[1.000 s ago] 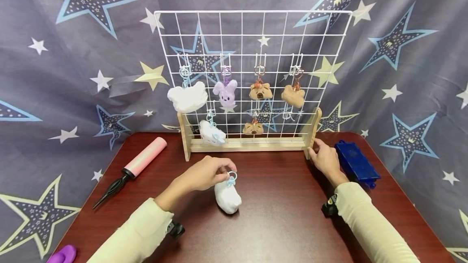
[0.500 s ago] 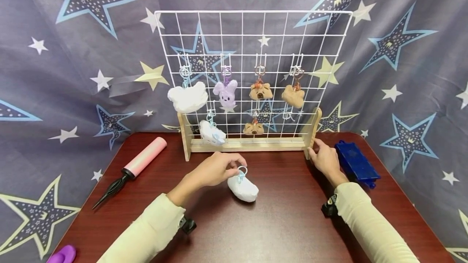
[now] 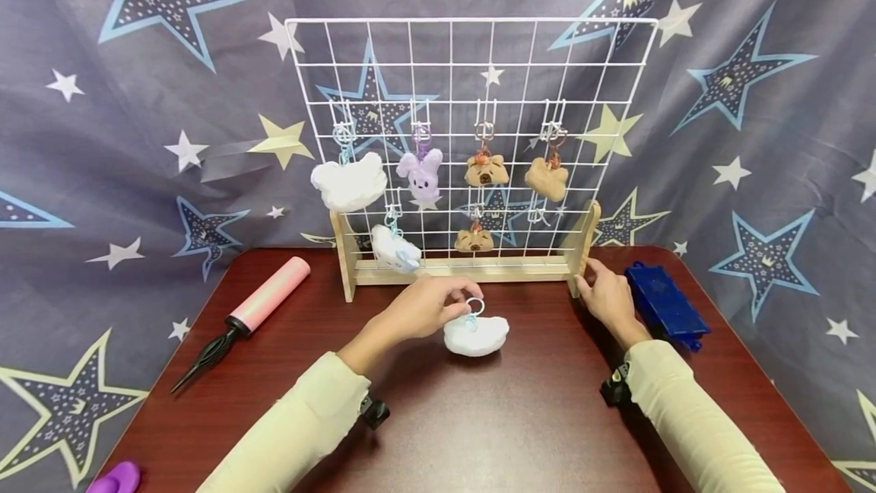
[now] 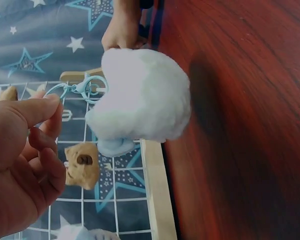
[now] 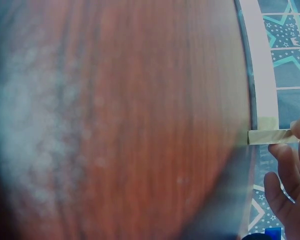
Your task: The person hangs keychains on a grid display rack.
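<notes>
My left hand (image 3: 430,309) pinches the light-blue ring of a white plush keychain (image 3: 477,336) between thumb and forefinger. In the left wrist view the plush (image 4: 145,95) hangs clear of the table by its clasp, a small blue bow on one side. Over at the rack's right end, my right hand (image 3: 607,297) grips the wooden stand (image 3: 584,253), thumb and fingers on opposite sides of it in the right wrist view. White, purple and brown plush keychains hang from hooks on the white wire grid rack (image 3: 472,65), among them a purple bunny (image 3: 422,176) and a brown bear (image 3: 486,170).
A pink hand pump (image 3: 270,295) with a black nozzle lies on the table's left side. Beyond my right hand is a blue plastic tray-like item (image 3: 665,303). Part of a purple object (image 3: 118,478) shows at the lower left. One lower-right hook (image 3: 538,213) bears no plush.
My left hand has moved right and toward the rack, carrying the white plush keychain, which has swung round to lie more level. The right hand has stayed at the stand.
</notes>
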Demonstrator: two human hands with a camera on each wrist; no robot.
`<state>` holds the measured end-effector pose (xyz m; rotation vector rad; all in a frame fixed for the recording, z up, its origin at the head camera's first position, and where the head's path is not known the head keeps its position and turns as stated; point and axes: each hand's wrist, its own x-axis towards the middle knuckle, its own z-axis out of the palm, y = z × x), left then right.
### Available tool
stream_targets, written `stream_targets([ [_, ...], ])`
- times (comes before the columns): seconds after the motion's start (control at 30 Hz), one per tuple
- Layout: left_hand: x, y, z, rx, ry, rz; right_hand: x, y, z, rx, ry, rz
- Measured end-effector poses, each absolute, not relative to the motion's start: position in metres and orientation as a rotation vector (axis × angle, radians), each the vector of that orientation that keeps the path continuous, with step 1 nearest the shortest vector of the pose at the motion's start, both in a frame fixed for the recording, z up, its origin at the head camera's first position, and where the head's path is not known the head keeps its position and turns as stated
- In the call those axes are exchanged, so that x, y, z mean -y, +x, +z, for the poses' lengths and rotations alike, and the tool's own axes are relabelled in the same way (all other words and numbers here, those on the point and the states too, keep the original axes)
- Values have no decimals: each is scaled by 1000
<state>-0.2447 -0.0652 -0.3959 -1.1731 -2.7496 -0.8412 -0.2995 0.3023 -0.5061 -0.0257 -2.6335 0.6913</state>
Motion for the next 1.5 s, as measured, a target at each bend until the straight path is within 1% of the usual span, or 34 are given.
stream_targets([
  [0.4,38,-261,-387,2681,-1194,-865,-302,-299,-506,2632,-22,696],
  [0.9,4,-271,-379,2643,-1094,-890,-302,-299,-507,2638,-34,680],
  [1.2,-15,-281,-377,2606,-1060,-933,-302,-300,-508,2626,-33,684],
  [1.5,-37,-293,-376,2571,-968,-996,-300,-299,-507,2624,-31,684],
])
